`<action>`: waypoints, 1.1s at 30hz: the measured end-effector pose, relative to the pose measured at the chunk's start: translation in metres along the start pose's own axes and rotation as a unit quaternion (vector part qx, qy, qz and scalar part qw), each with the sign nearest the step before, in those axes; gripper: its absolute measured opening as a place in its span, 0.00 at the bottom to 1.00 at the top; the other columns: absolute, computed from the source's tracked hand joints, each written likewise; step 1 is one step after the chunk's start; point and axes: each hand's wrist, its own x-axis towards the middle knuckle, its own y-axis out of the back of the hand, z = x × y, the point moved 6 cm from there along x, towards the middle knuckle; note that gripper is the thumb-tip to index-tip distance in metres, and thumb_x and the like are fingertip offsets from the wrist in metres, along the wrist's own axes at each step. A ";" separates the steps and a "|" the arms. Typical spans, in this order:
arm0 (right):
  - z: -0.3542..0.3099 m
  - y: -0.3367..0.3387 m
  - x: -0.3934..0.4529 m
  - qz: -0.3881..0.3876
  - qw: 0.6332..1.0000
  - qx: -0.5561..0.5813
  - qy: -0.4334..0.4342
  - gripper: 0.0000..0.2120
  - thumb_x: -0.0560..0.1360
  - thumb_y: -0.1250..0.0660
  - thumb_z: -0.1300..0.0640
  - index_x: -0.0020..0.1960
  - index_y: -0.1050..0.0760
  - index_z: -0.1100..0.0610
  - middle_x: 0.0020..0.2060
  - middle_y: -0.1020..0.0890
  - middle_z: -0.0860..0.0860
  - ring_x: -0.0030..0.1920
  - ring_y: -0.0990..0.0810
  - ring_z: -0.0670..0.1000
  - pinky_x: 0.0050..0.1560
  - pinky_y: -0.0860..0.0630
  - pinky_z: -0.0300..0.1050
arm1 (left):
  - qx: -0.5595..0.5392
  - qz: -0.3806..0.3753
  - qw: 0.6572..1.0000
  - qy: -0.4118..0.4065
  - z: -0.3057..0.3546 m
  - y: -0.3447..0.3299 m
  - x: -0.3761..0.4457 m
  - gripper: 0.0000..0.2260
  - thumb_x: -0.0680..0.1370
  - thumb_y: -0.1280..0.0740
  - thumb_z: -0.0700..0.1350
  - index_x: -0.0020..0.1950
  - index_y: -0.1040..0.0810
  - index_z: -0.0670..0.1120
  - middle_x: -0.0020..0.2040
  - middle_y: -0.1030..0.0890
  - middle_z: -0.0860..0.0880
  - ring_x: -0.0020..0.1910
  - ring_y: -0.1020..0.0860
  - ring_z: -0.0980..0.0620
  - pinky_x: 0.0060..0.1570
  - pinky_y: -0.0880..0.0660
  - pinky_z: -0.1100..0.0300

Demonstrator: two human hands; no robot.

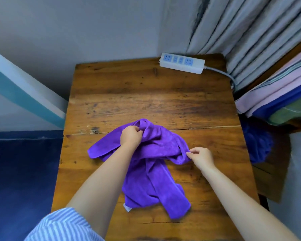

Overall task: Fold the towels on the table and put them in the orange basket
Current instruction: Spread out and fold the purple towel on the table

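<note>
Containers: the orange basket does not show in the head view; its place cannot be told.
Work surface: worn brown wooden table (146, 94), plank top with dark stains and a crack line running across the middle.
Task thing: crumpled purple microfibre towel (155, 171), lying unfolded on the near half of the table; one lobe spreads to the left, two strips trail toward the near edge, a small white tag peeks out at its lower left edge.
Far edge: white power strip with blue sockets (182, 63) lies at the far right corner of the table, its grey cable running off to the right, well apart from the towel.
Surroundings: grey pleated curtain (250, 32) hangs behind the far right corner; stack of folded pink, blue and green fabrics (276, 100) sits to the right of the table; dark blue cloth heap (257, 143) lies below that stack, beside the table edge.
Left hand (131, 136): fingers curled, gripping a raised bunch of the towel at its far side.
Right hand (201, 156): thumb and fingertips pinch the towel's right edge fold; remaining fingers loosely bent.
Clothing: blue-and-white striped sleeve (63, 225) at lower left.
</note>
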 end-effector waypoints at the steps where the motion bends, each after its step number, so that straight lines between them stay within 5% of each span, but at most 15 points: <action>1: 0.001 -0.001 0.000 -0.001 1.000 0.009 -0.005 0.08 0.71 0.32 0.63 0.49 0.20 0.65 0.49 0.17 0.59 0.50 0.21 0.56 0.47 0.32 0.40 | -0.007 0.004 1.000 -0.004 -0.003 0.004 0.000 0.15 0.76 0.39 0.40 0.28 0.32 0.44 0.40 0.22 0.38 0.49 0.24 0.40 0.42 0.30 0.55; 6: -0.007 0.015 0.006 0.016 0.999 0.036 0.017 0.07 0.71 0.33 0.66 0.47 0.20 0.68 0.42 0.18 0.60 0.43 0.24 0.52 0.46 0.27 0.46 | -0.053 0.085 0.995 -0.027 -0.017 0.053 -0.003 0.10 0.77 0.36 0.41 0.51 0.19 0.38 0.52 0.18 0.39 0.55 0.22 0.42 0.52 0.29 0.56; 10: -0.038 0.042 0.008 0.043 0.997 0.042 0.038 0.07 0.73 0.37 0.66 0.48 0.21 0.65 0.35 0.22 0.57 0.29 0.24 0.55 0.19 0.32 0.31 | -0.065 0.166 0.984 -0.018 -0.027 0.105 -0.013 0.11 0.78 0.38 0.42 0.51 0.19 0.38 0.50 0.18 0.38 0.52 0.22 0.40 0.53 0.28 0.54; 13: -0.067 0.061 0.008 0.063 0.995 0.057 0.045 0.07 0.74 0.38 0.67 0.48 0.22 0.66 0.35 0.23 0.58 0.25 0.26 0.50 0.14 0.33 0.29 | -0.111 0.208 0.972 -0.001 -0.031 0.134 -0.023 0.11 0.78 0.40 0.41 0.48 0.20 0.38 0.41 0.18 0.39 0.42 0.21 0.43 0.49 0.25 0.54; 15: -0.104 0.069 0.001 0.072 0.993 0.036 0.089 0.08 0.74 0.38 0.67 0.48 0.22 0.66 0.36 0.21 0.58 0.27 0.23 0.55 0.20 0.28 0.32 | -0.122 0.231 0.965 0.004 -0.030 0.154 -0.027 0.11 0.79 0.41 0.41 0.47 0.20 0.38 0.42 0.18 0.38 0.44 0.20 0.42 0.50 0.25 0.55; 17: -0.150 0.074 -0.010 0.085 0.983 0.014 0.164 0.08 0.74 0.38 0.66 0.47 0.21 0.66 0.40 0.18 0.61 0.38 0.18 0.61 0.38 0.19 0.42 | -0.139 0.250 0.958 -0.006 -0.020 0.172 -0.029 0.12 0.78 0.42 0.40 0.49 0.21 0.36 0.46 0.18 0.36 0.48 0.20 0.39 0.55 0.25 0.51; 20: -0.224 0.083 -0.033 0.108 0.959 0.003 0.263 0.09 0.73 0.39 0.66 0.49 0.21 0.68 0.48 0.18 0.65 0.50 0.20 0.65 0.56 0.25 0.59 | -0.180 0.290 0.938 -0.055 0.009 0.211 -0.035 0.11 0.78 0.42 0.39 0.49 0.22 0.37 0.47 0.18 0.35 0.49 0.20 0.39 0.55 0.25 0.48; 28: -0.368 0.130 -0.116 0.210 0.867 0.072 0.447 0.10 0.74 0.38 0.65 0.52 0.22 0.67 0.50 0.18 0.65 0.53 0.22 0.62 0.51 0.34 0.43 | -0.291 0.428 0.844 -0.142 0.054 0.333 -0.079 0.11 0.79 0.44 0.38 0.55 0.26 0.34 0.54 0.21 0.35 0.54 0.23 0.39 0.55 0.29 0.54; 33: -0.369 0.162 -0.137 0.251 0.858 0.143 0.424 0.10 0.74 0.39 0.65 0.52 0.23 0.68 0.50 0.19 0.66 0.53 0.22 0.63 0.56 0.28 0.51 | -0.312 0.484 0.808 -0.123 0.030 0.368 -0.106 0.11 0.79 0.44 0.37 0.55 0.27 0.31 0.56 0.23 0.33 0.56 0.26 0.38 0.49 0.38 0.57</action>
